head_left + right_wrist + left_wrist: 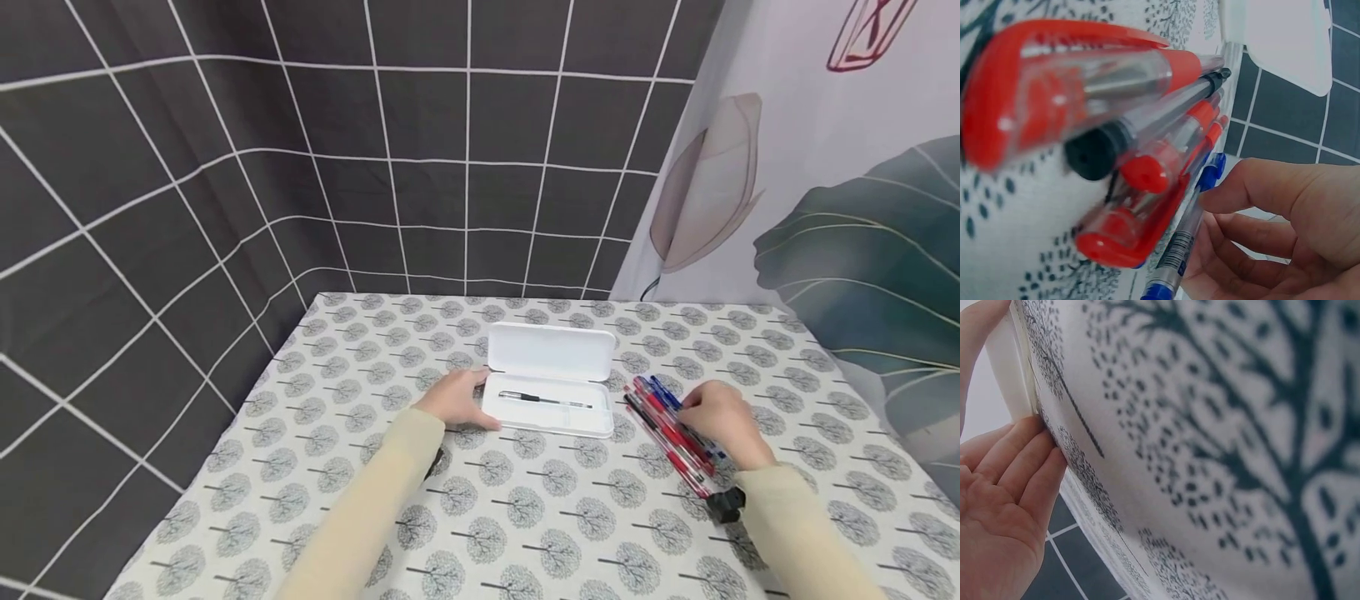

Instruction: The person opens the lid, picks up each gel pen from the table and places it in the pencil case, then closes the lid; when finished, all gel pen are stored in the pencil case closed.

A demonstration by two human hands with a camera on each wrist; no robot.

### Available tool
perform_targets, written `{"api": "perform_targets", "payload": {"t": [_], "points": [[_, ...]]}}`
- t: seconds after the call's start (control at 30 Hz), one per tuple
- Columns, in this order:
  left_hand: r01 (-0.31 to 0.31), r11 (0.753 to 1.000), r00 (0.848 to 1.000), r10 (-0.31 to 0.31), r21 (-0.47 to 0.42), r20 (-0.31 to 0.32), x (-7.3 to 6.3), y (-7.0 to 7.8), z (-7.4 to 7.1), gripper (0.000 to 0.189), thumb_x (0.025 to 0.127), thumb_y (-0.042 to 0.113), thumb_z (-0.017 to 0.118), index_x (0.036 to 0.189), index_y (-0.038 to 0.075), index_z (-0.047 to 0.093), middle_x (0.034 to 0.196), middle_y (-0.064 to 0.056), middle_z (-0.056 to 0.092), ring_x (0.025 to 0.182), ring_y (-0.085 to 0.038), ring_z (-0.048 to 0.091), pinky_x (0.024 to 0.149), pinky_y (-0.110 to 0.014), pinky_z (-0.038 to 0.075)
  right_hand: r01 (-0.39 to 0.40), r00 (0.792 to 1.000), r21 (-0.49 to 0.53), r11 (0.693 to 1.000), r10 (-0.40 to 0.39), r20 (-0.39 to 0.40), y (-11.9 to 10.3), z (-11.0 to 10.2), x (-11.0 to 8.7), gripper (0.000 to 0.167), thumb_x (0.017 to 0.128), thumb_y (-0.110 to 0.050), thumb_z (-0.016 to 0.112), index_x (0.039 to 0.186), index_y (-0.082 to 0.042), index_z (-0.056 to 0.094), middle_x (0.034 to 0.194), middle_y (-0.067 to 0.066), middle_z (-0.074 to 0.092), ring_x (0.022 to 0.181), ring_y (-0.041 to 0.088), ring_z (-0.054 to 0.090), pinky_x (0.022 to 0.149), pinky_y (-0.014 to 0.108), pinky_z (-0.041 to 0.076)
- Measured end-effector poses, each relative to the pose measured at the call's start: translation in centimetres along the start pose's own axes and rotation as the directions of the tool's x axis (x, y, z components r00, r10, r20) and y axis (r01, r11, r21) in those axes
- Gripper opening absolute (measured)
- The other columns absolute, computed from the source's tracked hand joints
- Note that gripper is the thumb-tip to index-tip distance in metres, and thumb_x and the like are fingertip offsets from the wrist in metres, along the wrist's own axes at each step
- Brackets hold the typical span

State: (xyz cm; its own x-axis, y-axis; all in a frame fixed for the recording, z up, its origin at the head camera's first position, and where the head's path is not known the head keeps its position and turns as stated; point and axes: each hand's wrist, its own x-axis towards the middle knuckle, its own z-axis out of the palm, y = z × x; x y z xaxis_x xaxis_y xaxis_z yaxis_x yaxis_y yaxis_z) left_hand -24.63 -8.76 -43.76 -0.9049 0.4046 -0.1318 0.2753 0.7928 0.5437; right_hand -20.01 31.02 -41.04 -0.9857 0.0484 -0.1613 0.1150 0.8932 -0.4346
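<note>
A white pencil case (551, 423) lies with its lid (551, 352) raised at the back. Inside rests one clear gel pen (543, 400) with a black grip. My left hand (455, 398) holds the case's left end, thumb at the front corner and fingers at the rear; in the left wrist view the fingers look fairly straight against it. My right hand (722, 421) pinches a blue pen (1180, 244) between thumb and fingers, at the right side of a pile of pens. Red pens (1129, 94) and a black-ended pen (1091, 150) lie beside it.
A pale tablecloth (480, 533) with a tree print covers the table. A dark grid-patterned curtain (420, 192) hangs behind and at the left, and a leaf-printed white curtain (795, 108) at the right. The pen pile stands close to the case's right end.
</note>
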Motion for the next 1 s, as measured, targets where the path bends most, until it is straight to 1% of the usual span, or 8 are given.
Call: {"api": "perform_targets", "payload": {"t": [0.13,0.2,0.27,0.37,0.5,0.57,0.8,1.0], "points": [[0.001,1.0,1.0,-0.001,0.003,-0.008,0.2,-0.3,0.2,0.107,0.058,0.044,0.092,0.147,0.008,0.044,0.146,-0.01,0.052,0.131,-0.028,0.051,0.114,-0.043,0.038,0.006,1.0,0.025,1.0,-0.005,-0.006,-0.4,-0.2,-0.3,0.027,0.08,-0.011,0.063,0.099,0.008,0.067,0.08,0.014,0.066,0.062,0.021,0.054,0.052,0.031,0.043],[-0.003,1.0,1.0,0.003,0.003,-0.016,0.3,-0.4,0.2,0.107,0.057,0.044,0.092,0.146,0.009,0.045,0.144,-0.01,0.053,0.13,-0.027,0.052,0.113,-0.043,0.039,0.007,1.0,0.042,0.999,-0.008,0.004,-0.7,-0.4,-0.5,0.031,0.081,-0.012,0.063,0.103,0.01,0.065,0.085,0.016,0.067,0.064,0.022,0.055,0.054,0.032,0.045],[-0.008,1.0,1.0,0.008,-0.001,-0.018,0.3,-0.4,0.2,0.106,0.057,0.043,0.092,0.146,0.008,0.045,0.144,-0.01,0.054,0.129,-0.027,0.053,0.113,-0.043,0.039,0.016,1.0,0.045,0.999,-0.017,0.01,-1.0,-0.7,-0.5,0.037,0.081,-0.013,0.063,0.109,0.011,0.064,0.093,0.02,0.067,0.07,0.023,0.057,0.058,0.033,0.048],[-0.014,1.0,1.0,0.014,-0.01,-0.018,0.3,-0.3,0.2,0.106,0.058,0.042,0.092,0.146,0.009,0.045,0.143,-0.009,0.054,0.128,-0.027,0.054,0.112,-0.043,0.04,0.024,1.0,0.033,0.999,-0.024,0.015,-1.5,-1.0,-0.6,0.04,0.081,-0.014,0.064,0.113,0.01,0.063,0.099,0.021,0.067,0.075,0.024,0.057,0.061,0.035,0.049],[-0.011,1.0,1.0,0.011,-0.01,-0.017,0.2,-0.2,0.2,0.106,0.058,0.042,0.092,0.147,0.009,0.044,0.145,-0.009,0.053,0.129,-0.027,0.053,0.113,-0.043,0.039,0.06,0.998,0.001,0.998,-0.06,-0.003,-2.2,-1.2,-0.4,0.033,0.081,-0.012,0.063,0.107,0.007,0.067,0.09,0.015,0.067,0.07,0.022,0.054,0.058,0.033,0.045],[-0.009,1.0,1.0,0.009,-0.007,-0.017,0.2,-0.2,0.2,0.106,0.059,0.042,0.092,0.147,0.009,0.044,0.145,-0.009,0.052,0.13,-0.027,0.052,0.113,-0.043,0.039,0.086,0.996,-0.01,0.996,-0.086,-0.017,-2.6,-1.2,-0.2,0.03,0.082,-0.012,0.064,0.104,0.007,0.068,0.088,0.014,0.068,0.069,0.021,0.055,0.058,0.033,0.046],[-0.003,1.0,1.0,0.003,-0.017,-0.009,0.1,-0.2,0.2,0.106,0.058,0.042,0.092,0.147,0.009,0.044,0.145,-0.009,0.052,0.129,-0.027,0.052,0.114,-0.043,0.038,0.141,0.989,-0.033,0.99,-0.142,-0.043,-3.8,-0.7,0.1,0.024,0.081,-0.012,0.068,0.098,0.004,0.071,0.086,0.014,0.07,0.069,0.02,0.057,0.059,0.034,0.047],[0.0,1.0,1.0,0.0,-0.013,-0.01,0.2,-0.1,0.3,0.106,0.058,0.042,0.092,0.146,0.009,0.045,0.143,-0.01,0.054,0.127,-0.027,0.054,0.113,-0.043,0.039,0.165,0.985,-0.028,0.986,-0.166,-0.053,-4.7,-0.5,0.1,0.022,0.079,-0.01,0.069,0.096,0.003,0.073,0.088,0.015,0.071,0.074,0.022,0.06,0.065,0.038,0.051]]}}
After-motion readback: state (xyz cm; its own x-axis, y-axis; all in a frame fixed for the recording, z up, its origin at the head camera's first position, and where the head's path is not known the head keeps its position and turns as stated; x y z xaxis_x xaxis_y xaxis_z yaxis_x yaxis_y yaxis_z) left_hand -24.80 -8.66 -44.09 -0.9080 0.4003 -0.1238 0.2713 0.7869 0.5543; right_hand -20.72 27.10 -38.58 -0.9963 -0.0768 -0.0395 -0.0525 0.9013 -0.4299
